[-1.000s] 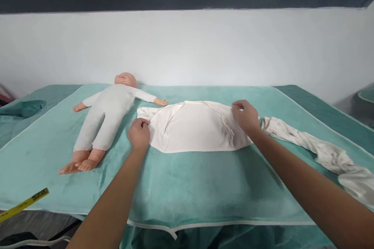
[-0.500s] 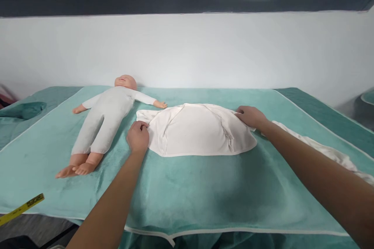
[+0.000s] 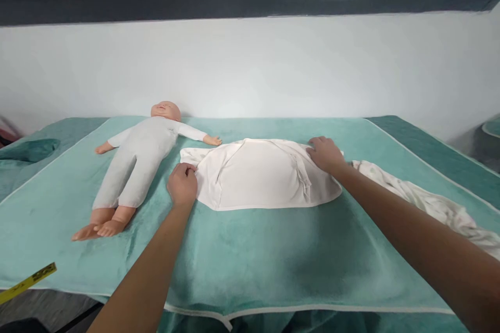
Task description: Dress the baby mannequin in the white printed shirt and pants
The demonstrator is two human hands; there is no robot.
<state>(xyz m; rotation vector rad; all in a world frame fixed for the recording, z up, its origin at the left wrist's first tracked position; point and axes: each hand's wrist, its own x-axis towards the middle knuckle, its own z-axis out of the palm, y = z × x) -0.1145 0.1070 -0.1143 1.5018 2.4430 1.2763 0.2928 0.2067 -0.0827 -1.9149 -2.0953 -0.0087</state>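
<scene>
Laid out across the middle of a teal cloth [image 3: 250, 255]: a white garment [image 3: 258, 177], with curved folds down either side and a nearly straight lower hem nearest the camera. At its left edge, the left hand [image 3: 182, 184], curled, thumb and forefinger drawn together, pinching the fabric. Below it, the left forearm [image 3: 152, 265], rising from the bottom of the view and leaning right. On the garment's upper right, the right hand [image 3: 325, 154], palm down, fingers bent over the fabric; impossible to tell from this angle whether pinching it or only resting there. Running back from that wrist, the right forearm [image 3: 398, 229], slanting toward the lower right corner. To the garment's left, a white-suited doll [image 3: 140, 143], face up, arms out, one ending just beside the garment's upper left. To the right, partly behind the right forearm, a crumpled white cloth [image 3: 422, 197]. At lower left, a yellow strip [image 3: 27, 282]; at the back, a white wall [image 3: 250, 67] beneath a dark window frame [image 3: 234, 6].
</scene>
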